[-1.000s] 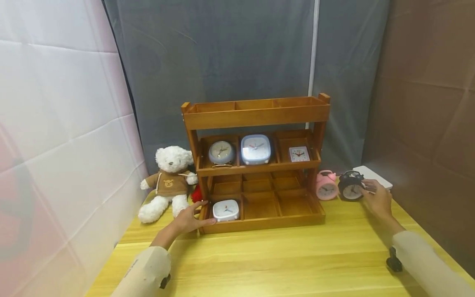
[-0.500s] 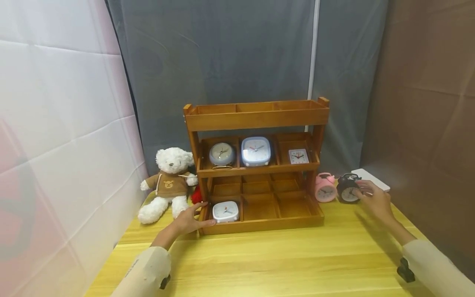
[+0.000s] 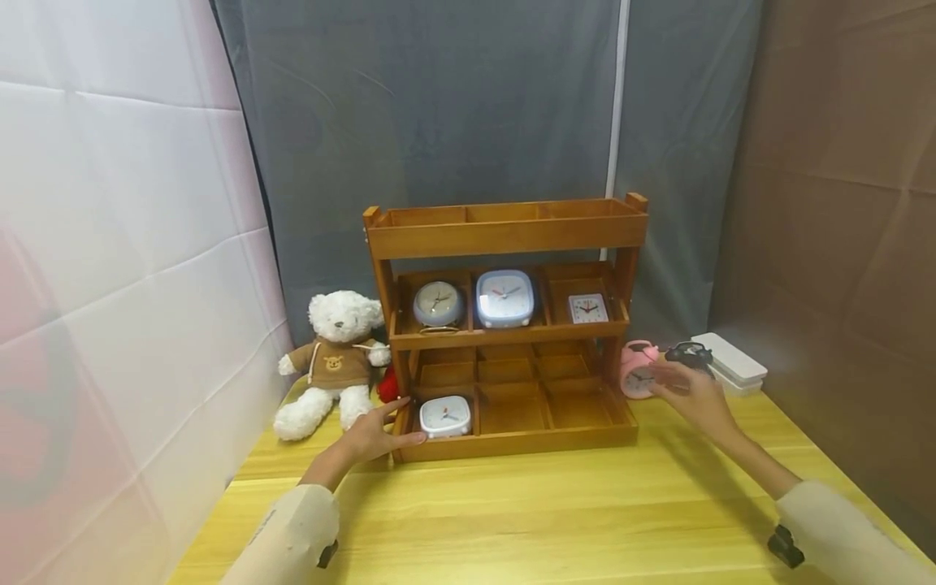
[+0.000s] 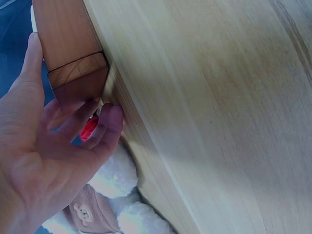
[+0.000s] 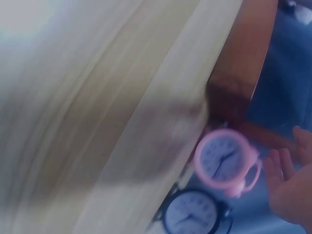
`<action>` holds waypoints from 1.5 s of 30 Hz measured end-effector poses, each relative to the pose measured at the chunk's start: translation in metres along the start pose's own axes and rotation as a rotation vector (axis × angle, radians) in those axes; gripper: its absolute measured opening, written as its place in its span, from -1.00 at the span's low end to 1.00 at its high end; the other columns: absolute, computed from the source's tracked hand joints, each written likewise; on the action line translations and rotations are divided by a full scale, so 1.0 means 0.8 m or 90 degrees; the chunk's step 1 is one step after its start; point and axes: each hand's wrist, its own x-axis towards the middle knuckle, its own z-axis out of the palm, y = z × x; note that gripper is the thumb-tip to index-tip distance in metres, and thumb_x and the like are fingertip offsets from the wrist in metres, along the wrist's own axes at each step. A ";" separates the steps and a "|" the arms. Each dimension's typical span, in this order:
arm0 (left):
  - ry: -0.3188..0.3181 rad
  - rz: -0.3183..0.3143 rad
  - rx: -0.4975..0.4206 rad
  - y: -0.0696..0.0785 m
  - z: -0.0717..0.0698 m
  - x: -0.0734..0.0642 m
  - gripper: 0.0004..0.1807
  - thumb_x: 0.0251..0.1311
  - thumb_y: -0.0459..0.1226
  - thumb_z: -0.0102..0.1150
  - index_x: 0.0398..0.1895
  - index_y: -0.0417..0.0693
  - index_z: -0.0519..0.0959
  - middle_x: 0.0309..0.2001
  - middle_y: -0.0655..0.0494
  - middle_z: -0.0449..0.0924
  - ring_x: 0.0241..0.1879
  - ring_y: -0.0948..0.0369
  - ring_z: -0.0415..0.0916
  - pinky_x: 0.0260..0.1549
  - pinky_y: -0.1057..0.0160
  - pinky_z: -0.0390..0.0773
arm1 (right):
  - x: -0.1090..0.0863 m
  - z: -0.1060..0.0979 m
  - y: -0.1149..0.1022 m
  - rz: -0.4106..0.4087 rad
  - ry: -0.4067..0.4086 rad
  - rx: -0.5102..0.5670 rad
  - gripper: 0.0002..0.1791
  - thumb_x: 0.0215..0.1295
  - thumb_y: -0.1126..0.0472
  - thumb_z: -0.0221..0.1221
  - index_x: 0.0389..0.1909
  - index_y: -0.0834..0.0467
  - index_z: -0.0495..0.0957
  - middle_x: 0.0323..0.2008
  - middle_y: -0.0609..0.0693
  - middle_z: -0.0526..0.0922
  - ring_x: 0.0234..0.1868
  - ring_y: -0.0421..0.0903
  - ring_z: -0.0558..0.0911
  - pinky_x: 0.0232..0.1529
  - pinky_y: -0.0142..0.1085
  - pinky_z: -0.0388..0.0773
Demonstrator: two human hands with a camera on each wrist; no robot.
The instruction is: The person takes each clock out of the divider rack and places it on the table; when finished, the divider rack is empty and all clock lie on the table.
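Note:
My left hand (image 3: pixel 369 432) holds the lower left corner of a brown wooden shelf (image 3: pixel 512 443), thumb at the front and fingers at the side; the left wrist view shows the fingertips at the wood's end (image 4: pixel 80 80). To the shelf's right, my right hand (image 3: pixel 698 402) is at a pink twin-bell alarm clock (image 3: pixel 633 382). A gap shows between its loosely bent fingers and the pink clock in the right wrist view. Behind that hand stands a black alarm clock (image 3: pixel 689 354), its dial hidden in the head view but visible in the right wrist view.
On the shelf sit a white clock (image 3: pixel 445 416), a round grey clock (image 3: pixel 438 304), a blue-framed clock (image 3: pixel 505 298) and a small square clock (image 3: pixel 588 309). A white teddy bear (image 3: pixel 340 357) leans at left. White boxes (image 3: pixel 731 361) lie back right.
My right hand has moved left from the black alarm clock to the pink one, uncovering the white boxes. The black clock stays on the table. My left hand keeps its place at the shelf corner.

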 end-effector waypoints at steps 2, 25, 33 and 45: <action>0.001 0.001 -0.001 0.001 0.000 -0.001 0.04 0.14 0.11 0.53 0.56 -0.19 0.29 0.42 -0.44 0.34 0.35 -0.28 0.44 0.28 -0.26 0.45 | 0.001 0.010 -0.011 -0.010 -0.015 0.014 -0.63 0.21 0.48 0.41 0.05 0.45 0.65 -0.08 0.37 0.75 -0.11 0.33 0.75 -0.12 -0.18 0.73; 0.003 0.013 0.007 0.005 -0.003 -0.003 0.06 0.10 0.15 0.53 0.54 -0.23 0.32 0.39 -0.49 0.35 0.31 -0.30 0.47 0.26 -0.25 0.47 | 0.024 0.112 -0.090 0.016 -0.179 0.185 -0.54 0.35 0.30 0.38 0.22 0.36 0.59 0.05 0.34 0.72 0.04 0.28 0.73 0.09 -0.07 0.67; 0.005 0.001 0.001 0.008 -0.002 -0.003 0.03 0.11 0.11 0.54 0.53 -0.21 0.33 0.40 -0.47 0.37 0.32 -0.28 0.47 0.26 -0.25 0.48 | 0.034 0.144 -0.110 0.037 -0.218 0.164 -0.54 0.33 0.17 0.42 0.19 0.25 0.64 0.03 0.22 0.76 0.01 0.08 0.78 0.04 -0.19 0.70; 0.014 0.009 0.002 0.009 -0.004 -0.006 0.02 0.08 0.07 0.58 0.52 -0.21 0.35 0.38 -0.47 0.38 0.30 -0.28 0.49 0.25 -0.23 0.49 | 0.057 0.201 -0.133 0.008 -0.277 0.172 -0.52 0.33 0.19 0.42 0.21 0.28 0.62 0.06 0.25 0.74 0.03 0.20 0.75 0.07 -0.12 0.69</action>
